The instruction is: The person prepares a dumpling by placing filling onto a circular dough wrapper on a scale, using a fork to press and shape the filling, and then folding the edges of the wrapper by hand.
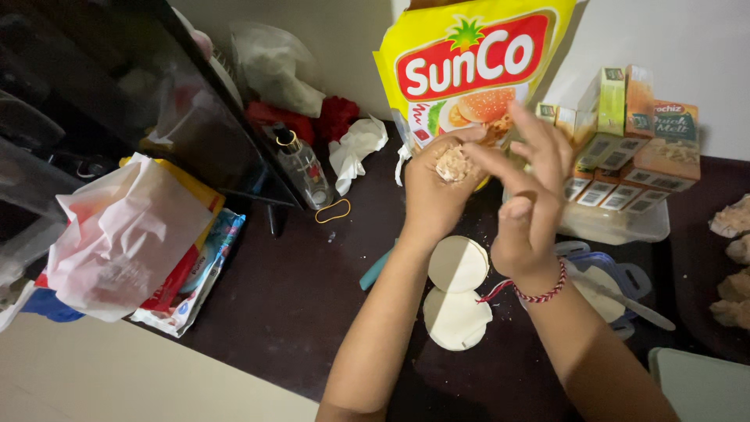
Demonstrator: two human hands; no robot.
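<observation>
Head view looks down over two bare forearms reaching across a dark brown tabletop (297, 312). Nearest to the person, between the arms, lie two thin round pale dough wrappers (457, 293), flat and overlapping at their edges, close enough to be picked up in turn. Just right of them sits a blue-rimmed plastic lid (625, 275) with a grey-handled knife or spreader (625, 303) resting across it, within reach of the right arm.

Above the wrappers, the left hand (431, 191) is cupped, fingers curled around a small filled dumpling with minced pale filling (453, 166) showing at its open top; the cupping seems to keep the wrapper gathered around the filling. The right hand (531, 195), a red-and-white braided cord at its wrist, is mostly open with fingers spread, fingertips meeting the dumpling's rim as if pinching it; it holds nothing of its own.

Farther back stands a large yellow pouch with a red label (469, 62), and beside it a stack of small green and orange cartons (633, 133) on a clear plastic container (617, 223). Lumps of pale filling (730, 258) lie at the right edge.
</observation>
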